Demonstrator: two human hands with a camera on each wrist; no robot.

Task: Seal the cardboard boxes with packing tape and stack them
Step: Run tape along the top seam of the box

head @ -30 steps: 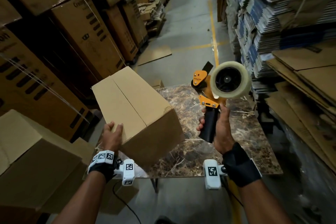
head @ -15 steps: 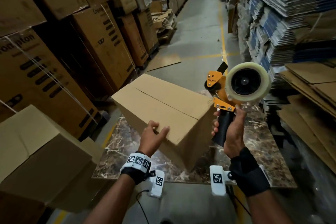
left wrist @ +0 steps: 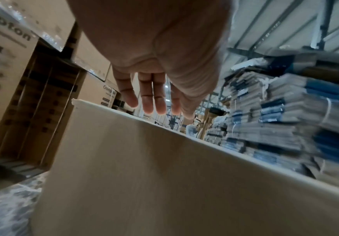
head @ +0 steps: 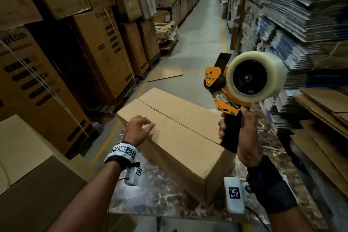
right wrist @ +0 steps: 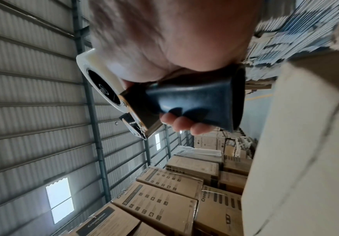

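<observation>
— what's readable from where you're standing?

— the orange plate on the tape dispenser (head: 234,88) is showing a stamped name, something like "xmunix", though i can't be sure of the letters. the big stacked cartons (head: 105,51) on my left are carrying "crompton" in dark print, partly cut off on the nearest one. the right wrist view is also catching a carton far down the aisle with an "lg" mark.

— and your hands?

— my right hand (head: 244,133) is wrapping tight round the dispenser's black handle, holding it upright above the marble table (head: 160,194), the clear tape roll (head: 256,76) facing me. my left hand (head: 138,132) is lying on the near top corner of the cardboard box (head: 180,137), fingers relaxed and spread, gripping nothing.

— where's the box sitting?

— on the table, flaps closed, centre seam bare of tape. the left wrist view is showing only its plain side wall and my fingers (left wrist: 154,97) over the top edge; the seam is showing in the head view.
</observation>
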